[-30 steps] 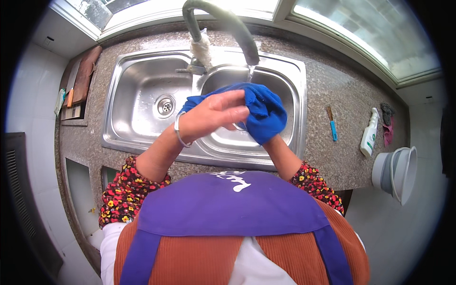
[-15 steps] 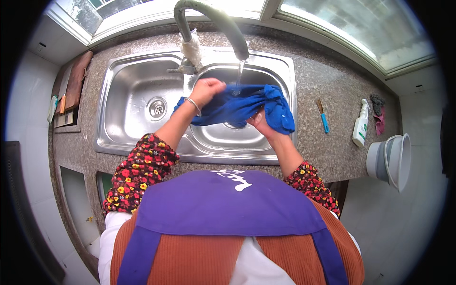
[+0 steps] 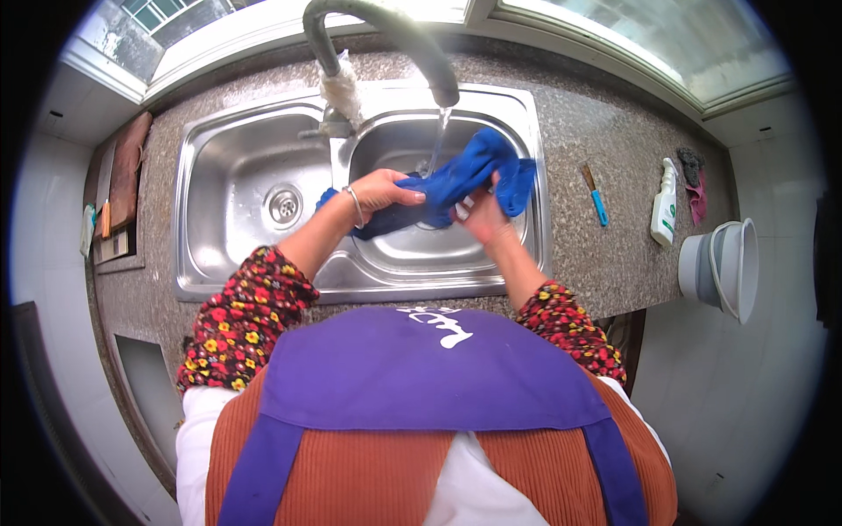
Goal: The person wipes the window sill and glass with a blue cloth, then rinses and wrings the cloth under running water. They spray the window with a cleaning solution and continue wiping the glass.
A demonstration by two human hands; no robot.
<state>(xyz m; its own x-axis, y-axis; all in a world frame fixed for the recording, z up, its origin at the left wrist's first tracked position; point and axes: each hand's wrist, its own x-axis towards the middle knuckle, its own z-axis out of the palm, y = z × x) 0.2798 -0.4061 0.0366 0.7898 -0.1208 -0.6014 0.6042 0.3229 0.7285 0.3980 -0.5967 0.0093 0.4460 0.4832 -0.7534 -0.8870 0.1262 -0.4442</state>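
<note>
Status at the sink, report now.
Left hand gripping blue cloth; right hand at its folds, grip unclear. Cloth bunched over right basin. Faucet running behind it.

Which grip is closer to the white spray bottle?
Right. The right grip is left of the spray bottle, with the blue-handled tool on the counter between them. The left grip is farther left, on the blue cloth.

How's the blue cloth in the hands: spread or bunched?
Bunched: between the left hand and right hand, the blue cloth is gathered into a narrow, creased length.
</note>
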